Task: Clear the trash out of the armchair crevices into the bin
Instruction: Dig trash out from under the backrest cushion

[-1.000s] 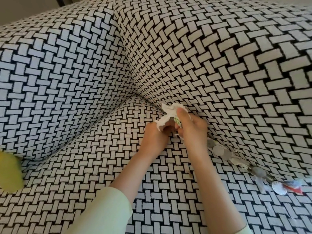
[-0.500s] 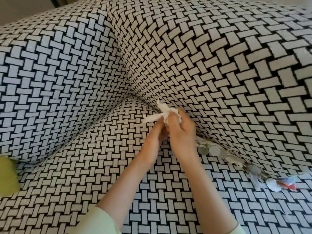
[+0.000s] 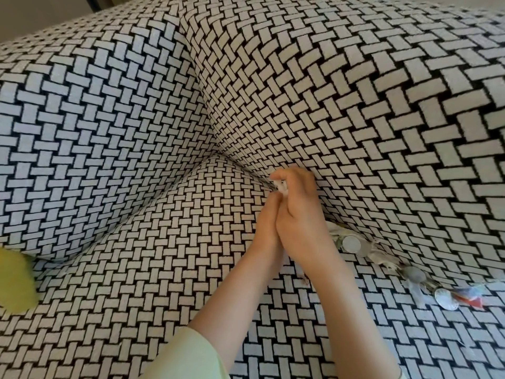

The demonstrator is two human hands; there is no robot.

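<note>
The armchair (image 3: 136, 132) is covered in black-and-white woven-pattern fabric. My two hands are pressed together at the crevice between seat and right armrest. A crumpled white paper scrap (image 3: 281, 187) shows only as a sliver between them. My right hand (image 3: 297, 214) curls its fingers over the scrap. My left hand (image 3: 266, 225) lies against the right, fingers hidden, touching the scrap from below. Further along the crevice lie round silvery caps (image 3: 351, 243), torn white bits (image 3: 382, 258) and a red-and-blue wrapper (image 3: 470, 295).
A yellow-green object (image 3: 13, 283) sits at the left edge on the seat. The seat cushion (image 3: 164, 269) spreads out in front of my hands. The armchair back rises to the left, the armrest to the right.
The white paper was spread out above my hands; now it is bunched and almost hidden between them. Both hands have moved slightly up toward the crevice.
</note>
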